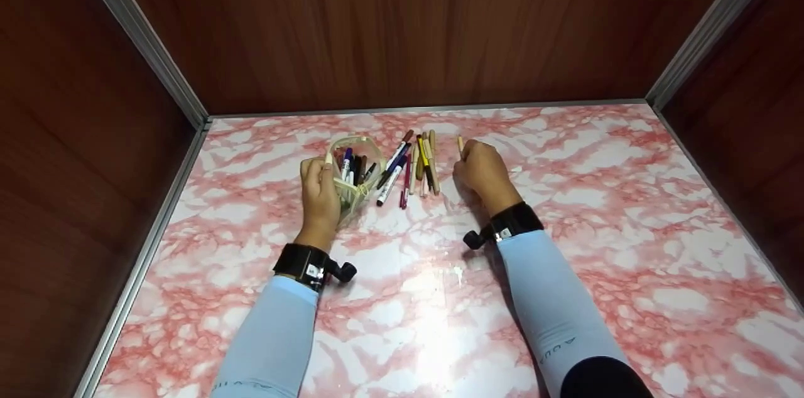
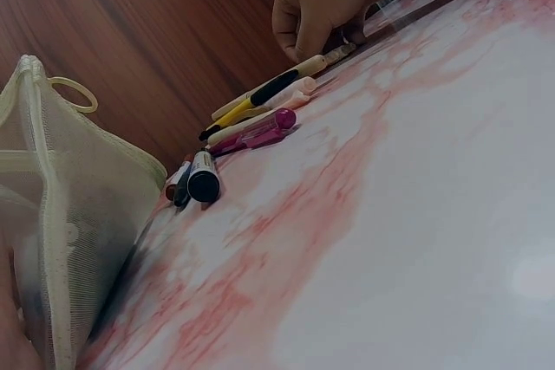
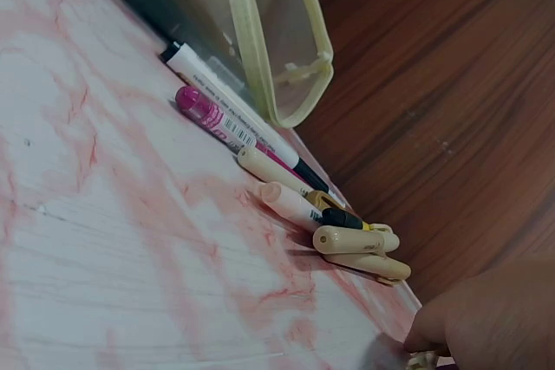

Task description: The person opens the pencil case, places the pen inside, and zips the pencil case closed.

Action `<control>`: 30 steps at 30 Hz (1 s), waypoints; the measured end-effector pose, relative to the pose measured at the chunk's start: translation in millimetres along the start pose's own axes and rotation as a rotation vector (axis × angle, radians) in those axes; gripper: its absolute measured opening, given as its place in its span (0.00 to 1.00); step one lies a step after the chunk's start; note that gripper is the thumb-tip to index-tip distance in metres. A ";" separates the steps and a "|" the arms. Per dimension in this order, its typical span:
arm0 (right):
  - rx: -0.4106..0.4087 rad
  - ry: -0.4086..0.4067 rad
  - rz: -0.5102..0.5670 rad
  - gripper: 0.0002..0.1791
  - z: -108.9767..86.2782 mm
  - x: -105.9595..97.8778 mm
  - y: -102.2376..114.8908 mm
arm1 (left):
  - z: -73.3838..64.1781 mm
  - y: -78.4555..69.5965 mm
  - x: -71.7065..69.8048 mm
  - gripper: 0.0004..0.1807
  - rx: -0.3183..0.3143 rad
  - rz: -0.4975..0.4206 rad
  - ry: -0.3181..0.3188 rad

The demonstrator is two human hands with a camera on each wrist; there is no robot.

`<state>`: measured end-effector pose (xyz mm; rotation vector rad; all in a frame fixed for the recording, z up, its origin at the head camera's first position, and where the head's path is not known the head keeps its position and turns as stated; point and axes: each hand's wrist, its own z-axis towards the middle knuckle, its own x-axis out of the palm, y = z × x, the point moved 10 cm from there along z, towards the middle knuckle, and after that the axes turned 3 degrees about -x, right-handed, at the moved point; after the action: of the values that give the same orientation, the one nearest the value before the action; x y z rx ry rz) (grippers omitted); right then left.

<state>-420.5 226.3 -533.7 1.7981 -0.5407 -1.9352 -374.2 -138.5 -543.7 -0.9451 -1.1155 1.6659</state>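
A mesh pouch (image 2: 100,223) with pale yellow edging stands with its mouth spread, several markers (image 1: 347,162) inside it. My left hand (image 1: 319,197) grips the pouch's left side, thumb at the rim. To the right of the pouch, my right hand (image 1: 485,172) pinches a slim beige pen (image 1: 460,145) close over the table; most of that pen is hidden by the fingers. Between the hands lies a row of loose pens: a white marker with a black end (image 3: 230,97), a magenta pen (image 3: 217,119), a yellow-and-black pen (image 1: 424,159) and several beige pens (image 3: 360,240).
The table (image 1: 402,297) has a red-and-white marbled top. Dark wood panels (image 1: 427,27) close it in at the back and both sides, with metal strips (image 1: 157,216) along the edges. Each wrist carries a black band with a small camera (image 1: 342,271).
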 end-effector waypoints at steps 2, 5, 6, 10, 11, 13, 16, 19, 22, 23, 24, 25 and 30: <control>0.014 0.015 -0.012 0.12 0.7 0.7 -0.2 | 0.1 0.0 -0.3 0.11 0.005 -0.003 -0.001; 0.021 0.040 -0.047 0.17 2.5 2.3 0.0 | 0.1 -0.5 -0.5 0.11 0.010 -0.010 -0.003; 0.024 0.048 -0.055 0.18 3.1 2.8 -0.3 | 0.2 -1.0 -0.6 0.11 0.014 -0.011 -0.005; 0.036 0.081 -0.066 0.18 4.2 4.7 -1.2 | 0.7 -2.4 -1.0 0.11 0.027 -0.011 -0.011; 0.036 0.085 -0.067 0.18 4.1 4.6 -1.3 | 0.8 -2.4 -1.0 0.11 0.028 -0.012 -0.011; 0.023 0.086 -0.081 0.18 3.7 3.9 0.1 | 1.1 -2.1 -1.0 0.11 0.028 -0.015 -0.011; 0.002 0.074 -0.097 0.15 3.4 2.0 1.4 | 1.2 -1.8 -1.1 0.12 0.027 -0.016 -0.008; -0.002 0.067 -0.097 0.13 3.5 0.6 1.0 | 1.1 -1.2 -0.9 0.12 0.023 -0.013 -0.004; 0.025 0.075 -0.067 0.15 4.1 1.1 -1.0 | 1.0 -0.6 -0.8 0.12 0.025 -0.013 -0.003; 0.039 0.079 -0.051 0.16 4.0 1.3 -1.9 | 1.1 -0.2 -0.9 0.12 0.025 -0.016 -0.004; 0.055 0.081 -0.034 0.16 3.9 1.4 -3.0 | 0.8 -0.5 -0.9 0.12 0.026 -0.018 -0.004; 0.065 0.080 -0.018 0.17 3.8 1.2 -3.6 | 1.0 -0.3 -0.8 0.12 0.027 -0.020 -0.004; 0.048 0.008 0.014 0.17 2.3 -7.9 0.0 | 0.6 -0.6 0.1 0.11 0.030 -0.029 -0.009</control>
<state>-422.3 230.7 -527.1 1.8256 -0.6003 -1.9209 -374.6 -138.4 -543.0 -0.8995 -1.1019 1.6602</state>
